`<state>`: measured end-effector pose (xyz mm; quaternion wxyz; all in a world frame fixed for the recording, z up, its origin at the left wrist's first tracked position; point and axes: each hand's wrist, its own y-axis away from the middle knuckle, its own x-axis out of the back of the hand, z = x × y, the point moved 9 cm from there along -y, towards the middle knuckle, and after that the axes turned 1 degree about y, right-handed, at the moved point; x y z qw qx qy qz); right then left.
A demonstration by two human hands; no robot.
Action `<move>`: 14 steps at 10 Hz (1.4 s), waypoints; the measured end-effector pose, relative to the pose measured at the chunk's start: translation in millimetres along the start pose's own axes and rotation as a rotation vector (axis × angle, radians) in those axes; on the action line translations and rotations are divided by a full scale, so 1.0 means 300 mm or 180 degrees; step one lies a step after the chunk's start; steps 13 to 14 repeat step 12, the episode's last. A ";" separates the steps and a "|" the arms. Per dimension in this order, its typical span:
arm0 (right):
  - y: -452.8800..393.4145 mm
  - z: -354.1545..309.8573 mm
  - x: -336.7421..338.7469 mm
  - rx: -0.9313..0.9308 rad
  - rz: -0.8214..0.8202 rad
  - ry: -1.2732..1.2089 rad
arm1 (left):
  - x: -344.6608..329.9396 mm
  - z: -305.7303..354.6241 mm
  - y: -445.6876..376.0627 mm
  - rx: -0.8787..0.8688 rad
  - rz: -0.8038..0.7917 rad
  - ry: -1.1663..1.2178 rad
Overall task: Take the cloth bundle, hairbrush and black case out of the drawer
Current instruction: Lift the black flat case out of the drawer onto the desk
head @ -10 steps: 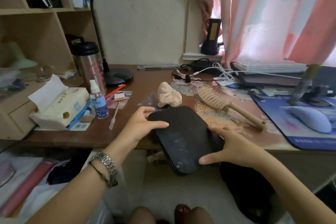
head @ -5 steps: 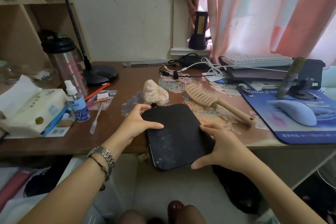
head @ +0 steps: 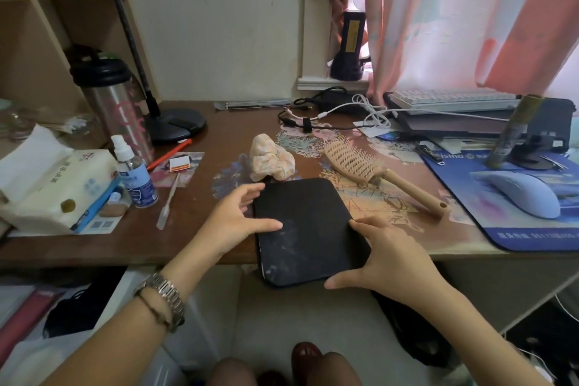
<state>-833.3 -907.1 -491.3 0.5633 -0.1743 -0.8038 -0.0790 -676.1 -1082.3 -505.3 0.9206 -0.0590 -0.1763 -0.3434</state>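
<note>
The flat black case [head: 308,229] lies on the brown desk [head: 200,197], its near end jutting past the front edge. My left hand [head: 235,222] grips its left side, thumb lying on top. My right hand [head: 385,257] holds its right near corner. Just behind the case sits the pale floral cloth bundle [head: 271,161]. To its right the wooden hairbrush [head: 376,174] lies with its handle pointing right and toward me. No drawer shows in this view.
On the left stand a tissue pack [head: 53,188], a spray bottle [head: 134,175], a tumbler [head: 117,106] and a lamp base [head: 175,125]. A mouse [head: 526,194] on a blue pad, a keyboard [head: 451,99] and cables [head: 344,113] fill the right.
The case has slid a little farther onto the desk, both hands still on it. The view has tilted down and toward the desk.
</note>
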 end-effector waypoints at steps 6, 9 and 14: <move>-0.014 -0.035 0.007 0.0489 0.0408 -0.0104 | -0.008 0.014 0.189 -0.0566 -0.0490 -0.1140; -0.074 -0.061 -0.013 0.0338 0.0506 -0.0370 | 0.045 -0.001 0.120 -0.0448 -0.0291 -0.1126; -0.104 -0.020 -0.001 0.0360 0.0073 -0.0834 | 0.058 0.031 0.119 -0.0343 -0.0436 -0.1123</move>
